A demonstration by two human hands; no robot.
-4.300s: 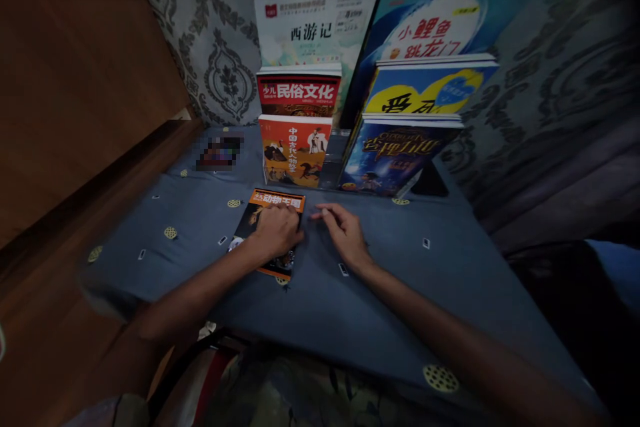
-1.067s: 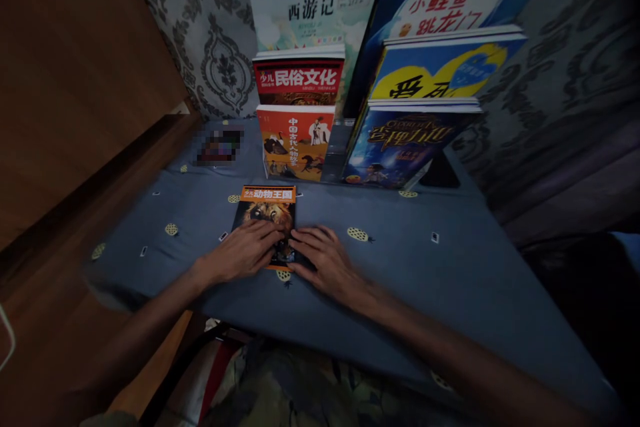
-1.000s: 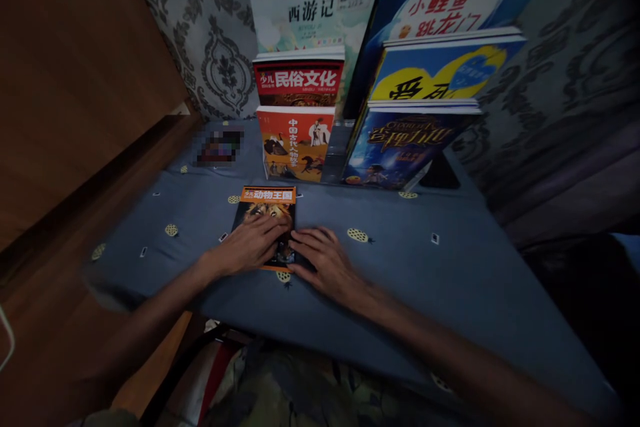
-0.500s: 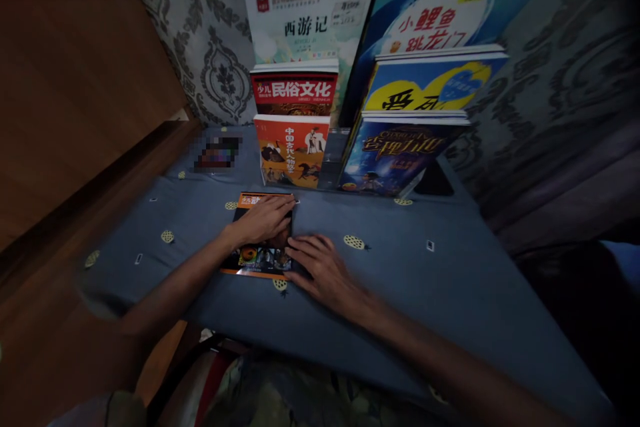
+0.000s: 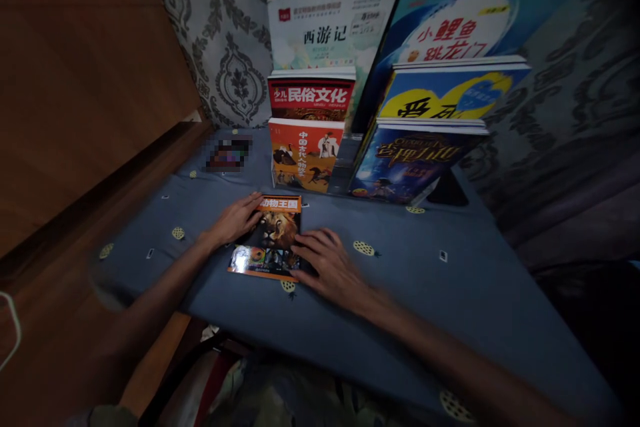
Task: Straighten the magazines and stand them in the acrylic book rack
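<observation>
A book with a lion on its black and orange cover lies flat on the blue-grey cloth, face up. My left hand rests along its upper left side, fingers stretched out over the edge and covering part of the title strip. At the book's right edge lies my right hand, fingers extended with the tips on the cover. Neither hand grips the book. Just behind it, an orange book stands upright in a rack.
The rack also holds a red book, a pale book, a dark blue book and a yellow-and-blue book. A blurred-out item lies at the back left. A wooden cabinet borders the table's left side.
My left hand has slid left off the middle of the cover, uncovering the lion picture and most of the title. My right hand stays at the right edge. The view has shifted slightly.
</observation>
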